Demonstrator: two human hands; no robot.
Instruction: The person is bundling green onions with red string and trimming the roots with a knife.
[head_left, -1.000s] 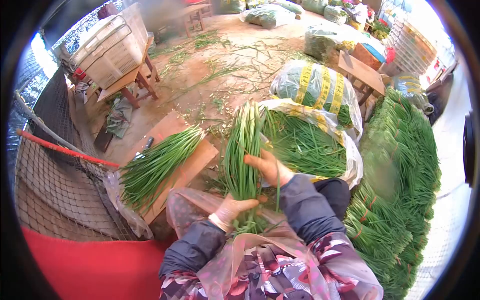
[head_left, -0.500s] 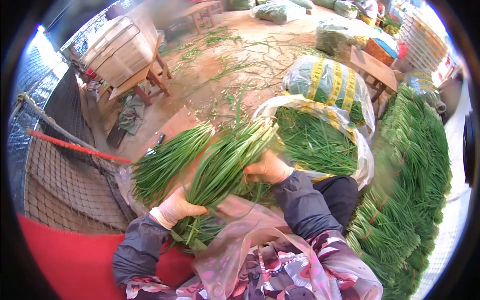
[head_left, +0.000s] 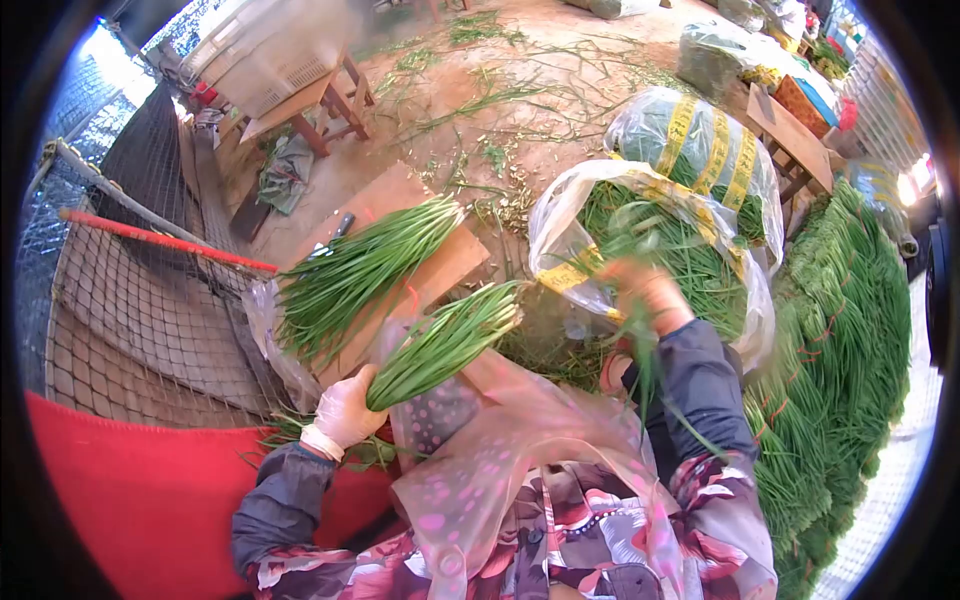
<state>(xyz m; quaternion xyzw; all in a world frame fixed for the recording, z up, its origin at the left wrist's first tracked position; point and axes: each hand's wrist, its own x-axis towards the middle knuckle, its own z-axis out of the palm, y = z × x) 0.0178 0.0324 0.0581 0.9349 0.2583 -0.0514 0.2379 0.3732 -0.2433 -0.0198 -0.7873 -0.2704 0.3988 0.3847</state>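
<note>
My left hand, in a thin pale glove, is closed round the leafy end of a bunch of green chives. The pale cut ends of that bunch point up and to the right. My right hand, blurred by motion, is over the near rim of an open plastic bag. Loose chive leaves trail from it, above and below the fingers. A larger pile of chives lies on a wooden board. Beside this pile a dark-handled knife shows in part.
Bundled chives with red ties are stacked high at my right. Behind the open bag stands a full taped bag. A white crate rests on a wooden bench at the back left. A netted barrier stands left.
My right hand has left the bunch and moved right to the open bag, with loose leaves in it. The bunch in my left hand is thinner and lower. The view has shifted.
</note>
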